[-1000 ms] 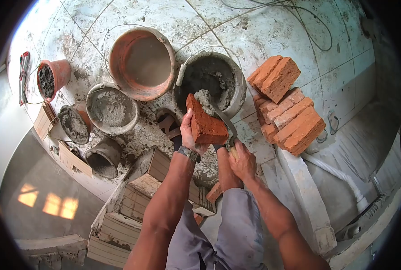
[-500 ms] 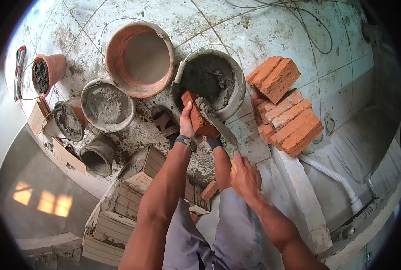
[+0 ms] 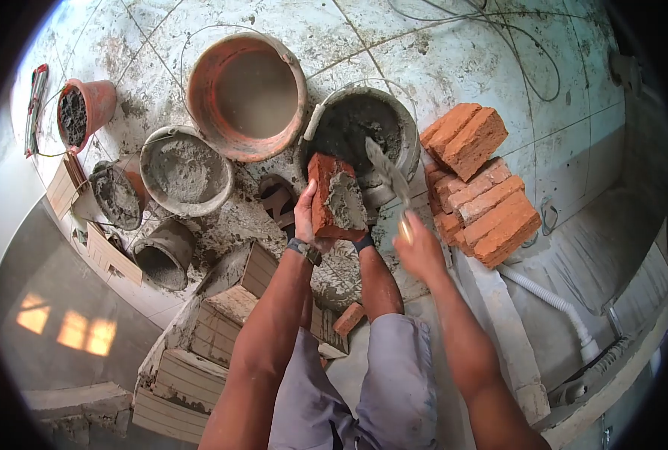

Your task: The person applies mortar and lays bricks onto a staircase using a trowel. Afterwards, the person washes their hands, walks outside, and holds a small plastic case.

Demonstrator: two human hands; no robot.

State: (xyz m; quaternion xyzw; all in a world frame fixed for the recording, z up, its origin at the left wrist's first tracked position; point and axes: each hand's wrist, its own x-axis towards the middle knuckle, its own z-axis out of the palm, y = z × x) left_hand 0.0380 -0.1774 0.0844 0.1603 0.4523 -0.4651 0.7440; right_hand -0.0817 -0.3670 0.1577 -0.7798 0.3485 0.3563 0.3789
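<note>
My left hand [image 3: 308, 214] is closed round a red brick [image 3: 321, 196], just in front of the mortar bucket [image 3: 407, 154]. Grey mortar [image 3: 344, 201] clings to the brick's right side. My right hand [image 3: 419, 244] grips the handle of a trowel [image 3: 390, 171], whose mortar-smeared blade points up and left over the bucket's near right part. Blade and brick are apart. Dark wet mortar [image 3: 356, 124] lies inside the bucket.
Stacked bricks [image 3: 484, 195] stand to the right. A large tub of murky water [image 3: 255, 94] is at the upper left, with a grey-filled bucket [image 3: 186, 171] and smaller buckets beyond. Tiled blocks [image 3: 199, 360] stand lower left; a white hose [image 3: 555, 300] runs at the right.
The trowel has come off the brick and moved up and right with my right hand. Mortar now sits on the brick, whose coated face is turned more into view.
</note>
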